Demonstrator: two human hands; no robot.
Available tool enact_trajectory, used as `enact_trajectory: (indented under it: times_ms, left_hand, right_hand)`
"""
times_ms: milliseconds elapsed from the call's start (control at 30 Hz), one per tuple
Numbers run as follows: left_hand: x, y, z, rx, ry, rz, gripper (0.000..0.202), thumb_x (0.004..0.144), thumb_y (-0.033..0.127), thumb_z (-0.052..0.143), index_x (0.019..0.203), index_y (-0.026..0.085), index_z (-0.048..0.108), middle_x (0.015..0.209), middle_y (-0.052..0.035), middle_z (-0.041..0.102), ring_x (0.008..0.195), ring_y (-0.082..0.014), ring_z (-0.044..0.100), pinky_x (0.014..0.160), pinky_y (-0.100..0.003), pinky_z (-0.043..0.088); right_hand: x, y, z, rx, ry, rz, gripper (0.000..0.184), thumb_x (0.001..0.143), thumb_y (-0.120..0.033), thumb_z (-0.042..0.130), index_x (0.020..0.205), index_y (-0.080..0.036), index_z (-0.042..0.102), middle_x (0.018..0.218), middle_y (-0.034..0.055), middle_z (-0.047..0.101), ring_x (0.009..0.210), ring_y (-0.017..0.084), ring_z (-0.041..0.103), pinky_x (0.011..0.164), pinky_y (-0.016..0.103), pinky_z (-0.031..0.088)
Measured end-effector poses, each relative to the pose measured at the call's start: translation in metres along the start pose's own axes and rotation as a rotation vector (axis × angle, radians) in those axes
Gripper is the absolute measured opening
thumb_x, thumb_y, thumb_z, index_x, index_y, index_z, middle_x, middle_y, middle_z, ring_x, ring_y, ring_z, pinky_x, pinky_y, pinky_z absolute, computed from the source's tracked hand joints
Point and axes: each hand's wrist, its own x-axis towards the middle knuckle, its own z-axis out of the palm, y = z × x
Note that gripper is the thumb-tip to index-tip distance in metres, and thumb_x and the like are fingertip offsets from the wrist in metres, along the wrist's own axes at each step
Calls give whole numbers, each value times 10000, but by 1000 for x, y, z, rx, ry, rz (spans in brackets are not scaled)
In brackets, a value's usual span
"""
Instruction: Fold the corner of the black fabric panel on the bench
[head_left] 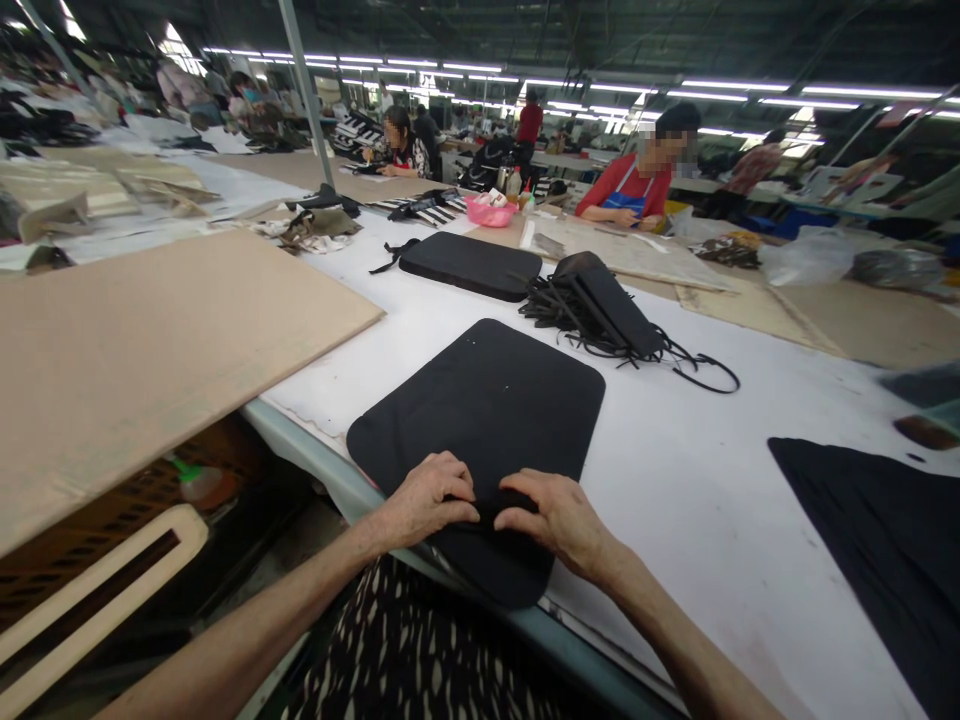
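Note:
A large black fabric panel (487, 400) with rounded corners lies flat on the white tabletop, its near end reaching the table's edge. My left hand (431, 500) rests on its near half with curled fingers, thumb and fingertips closed on a small black strip (487, 508). From the other side my right hand (559, 515) pinches the same strip, its thumb close to the left one. Black on black, the strip's exact shape is hard to make out, and the fingers partly cover it.
Beyond the panel lie a stack of black panels (471, 262) and a bundle of black straps (600, 305). A tan board (172, 350) covers the left side; black fabric (877, 540) lies at right. A pink basket (489, 212) stands farther back, near a co-worker in red (626, 185).

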Motion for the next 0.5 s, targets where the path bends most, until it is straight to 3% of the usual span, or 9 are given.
enact_trajectory:
  times_ms: [67,167,233,333,500]
  left_hand:
    - [0,1,0,3,4,1,162,764,318,675,707,176,626,843,29,585,862,-144,476,781,-252,314]
    - [-1,4,-3,-8,13,-6,169,790,345,641,750,180,634,850,20,589,872,-153,477,795,-258,314]
    - [-2,8,-6,-25,11,-5,210,861,338,542,761,179,635,847,14,593,867,-152,479,808,-264,313]
    - [-3,12,-8,-46,10,1,301,923,304,421,750,166,626,839,6,597,841,-147,485,816,-271,315]
    - [-3,9,-4,-18,36,-10,151,806,321,618,769,175,634,848,5,595,860,-162,486,810,-272,326]
  right_hand:
    - [-1,1,4,-53,-3,18,248,838,-451,542,889,-227,634,792,4,588,726,150,553,652,240,375]
    - [-3,3,9,-63,6,3,145,869,-288,515,826,-218,634,777,-2,577,715,132,549,636,227,367]
    - [-5,5,11,15,35,-30,152,872,-203,487,807,-214,625,796,-7,574,735,118,546,652,214,375]
    - [-5,6,13,144,108,-68,132,869,-211,499,798,-203,609,846,0,579,771,122,547,692,216,391]
    - [-1,6,15,48,124,-82,137,862,-166,485,876,-219,610,823,-1,584,766,135,548,693,232,387]
